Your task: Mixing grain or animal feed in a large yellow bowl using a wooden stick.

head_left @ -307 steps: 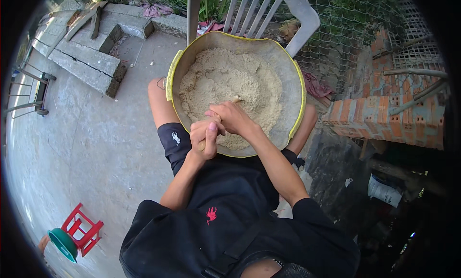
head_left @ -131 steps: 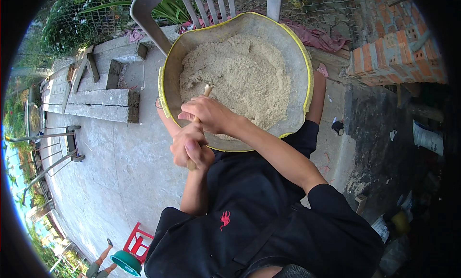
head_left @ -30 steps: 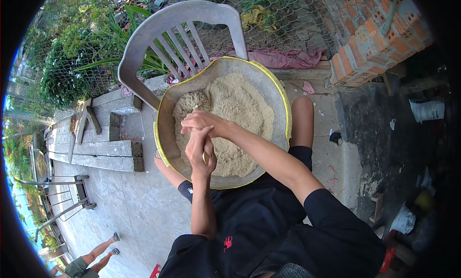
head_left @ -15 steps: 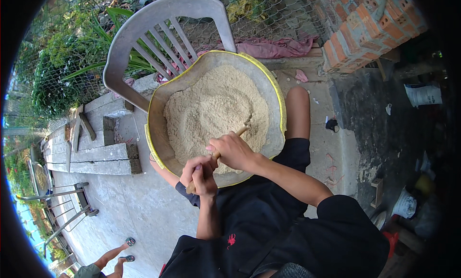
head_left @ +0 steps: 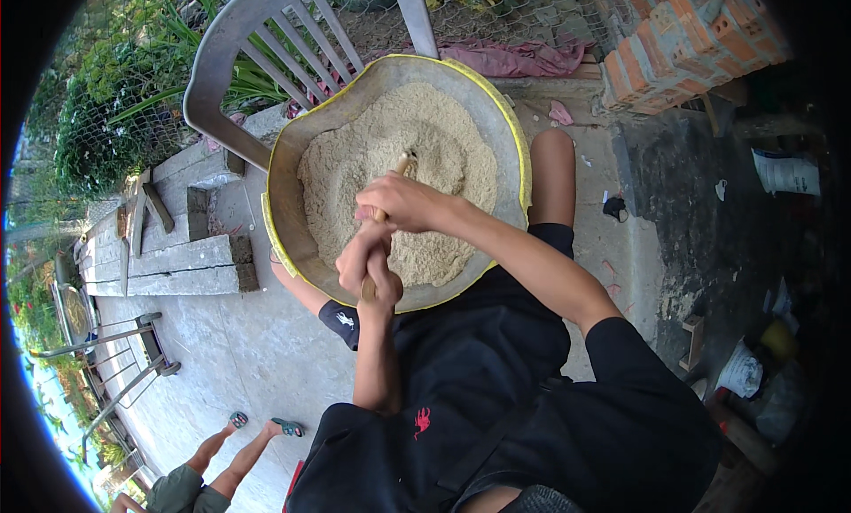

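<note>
A wide grey basin with a yellow rim [head_left: 520, 150] rests in front of me, between my knees. Pale beige powdery meal [head_left: 350, 159] fills its inside, heaped and furrowed. Both my hands are wrapped round a wooden stick [head_left: 406, 163], which slants over the meal. My left hand [head_left: 370, 267] closes on its lower end, above the basin's near rim. Farther up, my right hand [head_left: 401, 203] grips it over the middle of the basin. The stick's far tip is in or against the meal; I cannot tell how deep.
A grey plastic chair [head_left: 213, 79] stands behind the basin. Concrete beams [head_left: 177, 269] and a metal trolley [head_left: 142, 353] are at the left. Another person's legs [head_left: 235, 464] show at the lower left. A brick pillar [head_left: 700, 48] rises at the far right, near a wire fence.
The stick has swung leftward and away from me, its tip shifting from the right side toward the middle of the meal. My hands stay closed on it. The other person's feet have moved.
</note>
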Action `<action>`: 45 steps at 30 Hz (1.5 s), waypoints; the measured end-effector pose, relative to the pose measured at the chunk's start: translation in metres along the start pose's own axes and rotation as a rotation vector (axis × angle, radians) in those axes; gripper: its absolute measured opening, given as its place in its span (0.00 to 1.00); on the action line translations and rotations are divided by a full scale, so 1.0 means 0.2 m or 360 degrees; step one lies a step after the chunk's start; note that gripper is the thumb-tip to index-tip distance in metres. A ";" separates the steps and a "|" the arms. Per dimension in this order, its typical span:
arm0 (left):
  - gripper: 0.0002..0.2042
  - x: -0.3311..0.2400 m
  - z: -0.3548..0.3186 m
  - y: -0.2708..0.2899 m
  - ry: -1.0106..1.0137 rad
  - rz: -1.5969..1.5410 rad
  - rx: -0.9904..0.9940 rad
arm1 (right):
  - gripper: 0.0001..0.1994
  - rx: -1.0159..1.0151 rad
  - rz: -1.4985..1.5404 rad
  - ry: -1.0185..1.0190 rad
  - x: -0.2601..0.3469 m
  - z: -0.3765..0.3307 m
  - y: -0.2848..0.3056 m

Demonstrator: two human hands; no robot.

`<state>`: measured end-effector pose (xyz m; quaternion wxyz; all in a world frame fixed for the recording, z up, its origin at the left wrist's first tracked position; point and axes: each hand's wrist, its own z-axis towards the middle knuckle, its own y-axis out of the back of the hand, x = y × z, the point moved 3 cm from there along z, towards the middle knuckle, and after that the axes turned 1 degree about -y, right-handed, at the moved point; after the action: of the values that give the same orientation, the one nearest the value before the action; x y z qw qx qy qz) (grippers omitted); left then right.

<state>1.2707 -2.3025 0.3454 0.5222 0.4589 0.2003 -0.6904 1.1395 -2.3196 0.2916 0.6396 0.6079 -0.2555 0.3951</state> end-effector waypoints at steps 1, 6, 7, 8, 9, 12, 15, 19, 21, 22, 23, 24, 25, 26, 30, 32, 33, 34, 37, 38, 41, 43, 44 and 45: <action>0.12 0.04 0.02 -0.02 0.0119 -0.0026 0.0064 | 0.14 -0.0008 -0.0003 -0.0009 -0.02 0.01 -0.01; 0.12 -0.05 0.02 0.02 0.0326 -0.0089 -0.0086 | 0.11 0.0047 0.0021 -0.0160 0.11 -0.08 -0.02; 0.12 -0.08 0.01 0.05 0.0342 -0.0291 -0.0169 | 0.09 0.0018 0.0063 -0.0251 0.18 -0.13 -0.03; 0.11 -0.11 0.00 0.06 0.0365 -0.0499 -0.0246 | 0.07 0.0033 0.0046 -0.0362 0.24 -0.20 -0.03; 0.11 -0.13 -0.02 0.08 0.0385 -0.0691 -0.0339 | 0.04 0.0062 0.0035 -0.0457 0.28 -0.25 -0.04; 0.11 -0.04 -0.09 0.06 0.0307 -0.0483 -0.0325 | 0.03 0.0059 0.0070 -0.0425 0.20 -0.27 -0.08; 0.10 0.02 -0.06 0.06 0.0260 -0.0507 -0.0372 | 0.03 0.0158 0.0003 -0.0435 0.14 -0.18 -0.08; 0.12 0.02 0.04 0.05 -0.0185 -0.0121 -0.0286 | 0.09 -0.0127 0.0048 -0.0060 0.12 0.05 -0.05; 0.12 0.04 0.05 0.06 -0.0001 0.0009 -0.0277 | 0.10 -0.0272 0.0086 0.0151 0.05 0.13 -0.04; 0.12 0.08 0.08 0.03 0.0172 -0.0120 -0.0300 | 0.10 -0.0187 0.0036 0.0033 -0.01 0.16 -0.04; 0.12 0.12 0.11 0.02 0.0345 -0.0235 -0.0333 | 0.10 -0.0092 -0.0006 -0.0072 -0.03 0.19 -0.05; 0.12 0.14 0.10 0.03 0.0447 -0.0307 -0.0331 | 0.09 0.0006 -0.0085 -0.0170 -0.05 0.18 -0.05; 0.12 0.15 0.10 0.04 0.0445 -0.0311 -0.0328 | 0.09 0.0003 -0.0089 -0.0172 -0.04 0.16 -0.07; 0.11 0.18 0.08 0.06 0.0524 -0.0522 -0.0439 | 0.07 0.0002 -0.0081 -0.0236 -0.03 0.13 -0.09; 0.10 0.13 0.03 0.16 0.0669 -0.0933 -0.0533 | 0.03 0.0079 -0.0113 -0.0609 0.11 -0.09 -0.17; 0.10 0.01 -0.02 0.19 0.0527 -0.0851 -0.0369 | 0.05 -0.0011 -0.0086 -0.0528 0.27 -0.18 -0.11; 0.10 -0.07 -0.05 0.18 0.0391 -0.0705 -0.0250 | 0.05 0.0001 -0.0085 -0.0533 0.28 -0.22 -0.12; 0.11 -0.12 -0.05 0.16 0.0300 -0.0609 -0.0102 | 0.06 -0.0047 0.0053 -0.0462 0.29 -0.25 -0.13; 0.11 -0.14 -0.01 0.14 0.0145 -0.0154 0.0104 | 0.10 -0.0117 0.0247 -0.0406 0.25 -0.25 -0.17; 0.10 -0.07 -0.01 0.13 0.0198 -0.0264 0.0041 | 0.11 -0.0214 0.0284 -0.0354 0.23 -0.22 -0.17; 0.08 -0.03 0.00 0.14 0.0025 -0.0191 -0.0083 | 0.12 -0.0175 0.0257 -0.0352 0.16 -0.10 -0.20; 0.07 -0.06 0.08 0.11 -0.0323 -0.0139 0.0019 | 0.12 -0.0244 0.0364 -0.0024 0.15 0.00 -0.19; 0.07 -0.01 0.06 0.13 -0.0318 -0.0092 -0.0120 | 0.13 -0.0083 0.0370 -0.0085 0.13 0.05 -0.18; 0.08 0.02 0.05 0.14 -0.0314 -0.0055 -0.0248 | 0.13 -0.0086 0.0373 -0.0082 0.11 0.10 -0.18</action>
<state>1.2920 -2.3237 0.3529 0.5614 0.3432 0.2088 -0.7235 1.1835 -2.3323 0.2913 0.5983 0.5664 -0.3517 0.4444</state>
